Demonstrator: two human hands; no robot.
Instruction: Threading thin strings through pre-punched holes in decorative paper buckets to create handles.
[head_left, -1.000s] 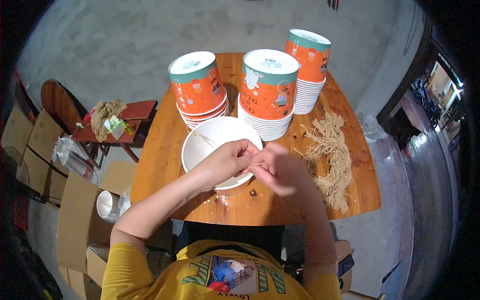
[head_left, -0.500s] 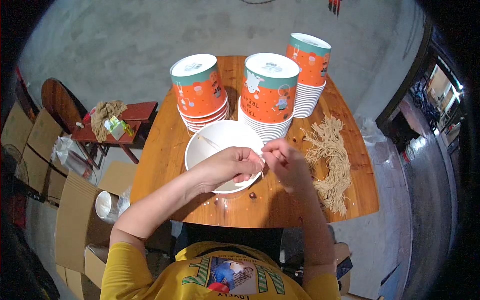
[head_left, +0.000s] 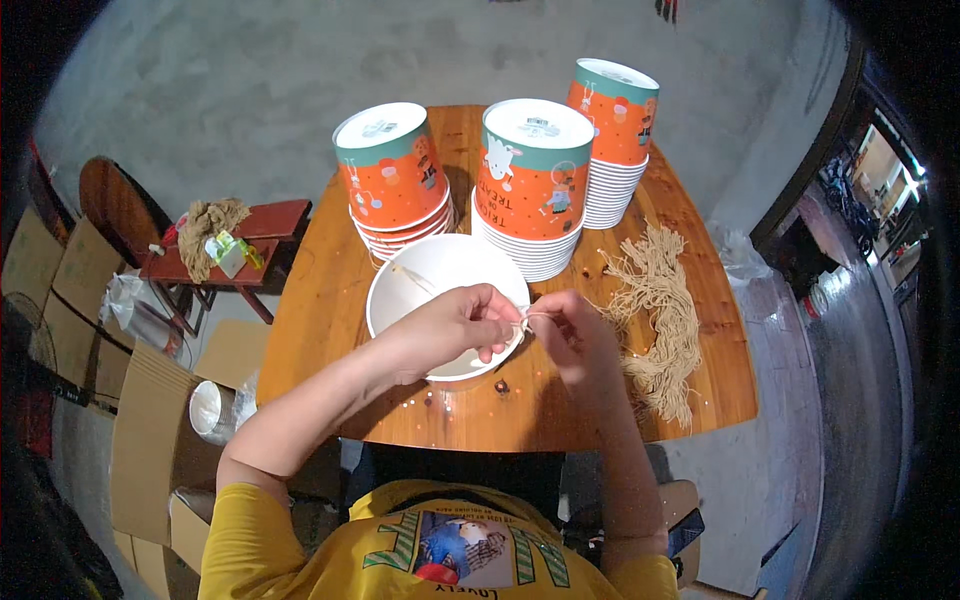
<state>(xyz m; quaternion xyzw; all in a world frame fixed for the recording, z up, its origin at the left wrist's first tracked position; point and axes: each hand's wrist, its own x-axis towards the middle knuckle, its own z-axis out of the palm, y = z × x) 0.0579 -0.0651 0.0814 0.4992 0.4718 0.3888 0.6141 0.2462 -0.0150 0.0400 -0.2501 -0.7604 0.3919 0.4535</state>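
1. Worktop (head_left: 320, 300): round, wooden.
2. Cup stacks (head_left: 535, 180): three, orange, along the far side.
3. Bowl (head_left: 420, 275): white, open, near edge.
4. String pile (head_left: 665, 320): tan, right of the bowl.
5. Left hand (head_left: 450, 325): over the bowl's rim, grip pinching a string (head_left: 530, 318).
6. Right hand (head_left: 575, 335): pinching the string's other end.

Beyond the hands, 3 stacks of orange paper tubs stand inverted on the wooden table (head_left: 330, 300): left stack (head_left: 392, 180), middle stack (head_left: 532, 185), far right stack (head_left: 612, 140). Right of the hands lies a heap of tan cords (head_left: 660, 310). Left of the hands, a red stool (head_left: 235, 245) bears a cord bundle (head_left: 205, 225). Cardboard sheets (head_left: 150, 430) lie lower left.
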